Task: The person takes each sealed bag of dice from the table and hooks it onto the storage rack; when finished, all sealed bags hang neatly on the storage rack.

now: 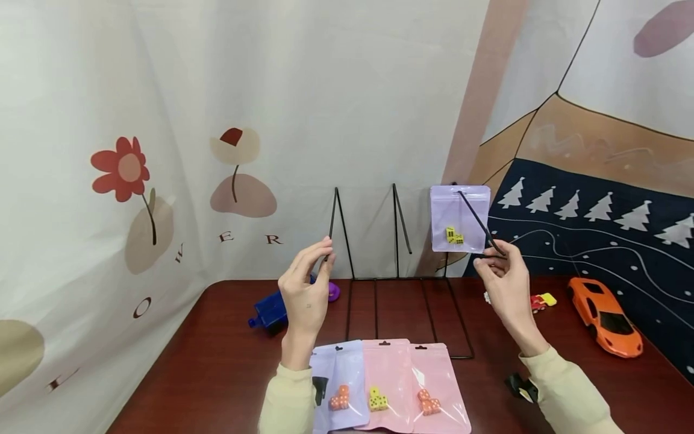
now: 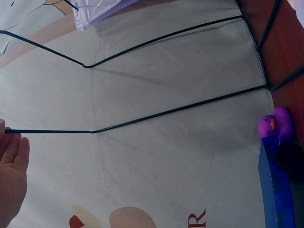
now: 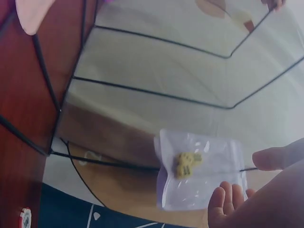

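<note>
A black wire display rack point(image 1: 397, 229) stands upright, its prongs reaching forward. My left hand point(image 1: 306, 289) pinches the tip of the left prong between thumb and fingertips. At the right prong's end, my right hand point(image 1: 506, 277) has its fingers curled round the wire. On that prong hangs a lilac zip bag point(image 1: 461, 208) with yellow dice point(image 1: 454, 235), also seen in the right wrist view as a bag point(image 3: 204, 190) just beyond the fingers. The middle prong point(image 1: 403, 226) is bare.
Near the front lie flat bags with dice: a lilac one point(image 1: 349, 361) and pink ones point(image 1: 386, 361) point(image 1: 431, 367). A blue object point(image 1: 269, 311) and a purple duck point(image 2: 282, 121) are at left. An orange toy car point(image 1: 604, 316) stands far right, a small black item point(image 1: 520, 387) by the right sleeve.
</note>
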A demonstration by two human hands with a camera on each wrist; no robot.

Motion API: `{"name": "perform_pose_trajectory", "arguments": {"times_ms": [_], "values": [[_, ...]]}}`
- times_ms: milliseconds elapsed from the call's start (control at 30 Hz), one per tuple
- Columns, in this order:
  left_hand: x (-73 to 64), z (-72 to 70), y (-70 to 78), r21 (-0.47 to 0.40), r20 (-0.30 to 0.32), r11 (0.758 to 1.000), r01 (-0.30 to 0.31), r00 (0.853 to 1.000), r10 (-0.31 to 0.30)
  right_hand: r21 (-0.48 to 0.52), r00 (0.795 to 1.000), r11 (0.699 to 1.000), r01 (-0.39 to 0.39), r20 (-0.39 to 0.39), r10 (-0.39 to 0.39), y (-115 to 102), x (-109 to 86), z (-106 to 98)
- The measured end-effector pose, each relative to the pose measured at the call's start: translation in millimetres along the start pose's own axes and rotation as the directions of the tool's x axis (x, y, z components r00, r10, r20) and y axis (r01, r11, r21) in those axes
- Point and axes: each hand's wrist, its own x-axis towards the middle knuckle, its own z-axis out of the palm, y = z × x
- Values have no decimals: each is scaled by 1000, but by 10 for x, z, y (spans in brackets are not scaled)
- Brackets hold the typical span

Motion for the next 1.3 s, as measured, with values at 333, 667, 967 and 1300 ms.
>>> {"name": "perform_pose_trajectory", "arguments": {"times_ms": [333, 667, 967, 1300], "values": [[-7, 10, -19, -13, -6, 1000, -1, 1000, 0, -30, 982, 999, 14, 189, -8, -150, -360, -158], [-20, 28, -36, -1, -20, 1000, -12, 1000, 12, -106, 960, 994, -8, 276, 37, -119, -641, -346], [-29, -1, -33, 7, -27, 1000, -10, 1000, 10, -170, 895, 980, -100, 414, 163, 19, -982, -375], [-14, 24, 4, -16, -17, 999, 31, 999, -31, -231, 757, 955, -187, 585, 289, 187, -1122, -387]]}}
